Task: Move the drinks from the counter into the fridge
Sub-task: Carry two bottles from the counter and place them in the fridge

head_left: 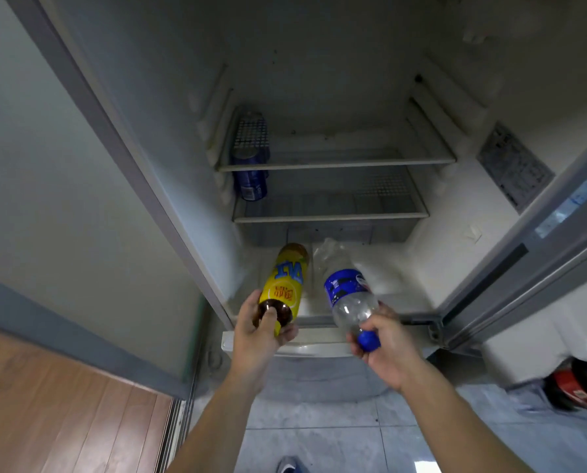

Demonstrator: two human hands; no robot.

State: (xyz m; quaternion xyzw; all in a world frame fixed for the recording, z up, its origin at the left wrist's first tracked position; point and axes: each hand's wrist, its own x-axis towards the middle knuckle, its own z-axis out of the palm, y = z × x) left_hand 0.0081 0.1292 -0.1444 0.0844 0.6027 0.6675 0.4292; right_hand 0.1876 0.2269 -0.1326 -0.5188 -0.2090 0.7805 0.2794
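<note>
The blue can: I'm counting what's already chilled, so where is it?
In the head view, the blue can stands at the far left of the fridge's lower shelf, above the yellow-labelled bottle.

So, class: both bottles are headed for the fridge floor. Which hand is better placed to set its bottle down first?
Probably the left hand: its yellow-labelled bottle already reaches further over the fridge floor than the clear bottle in the right hand.

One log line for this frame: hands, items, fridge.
left hand: holds yellow-label bottle | right hand: holds blue-label bottle | fridge: open, blue cans inside
</note>
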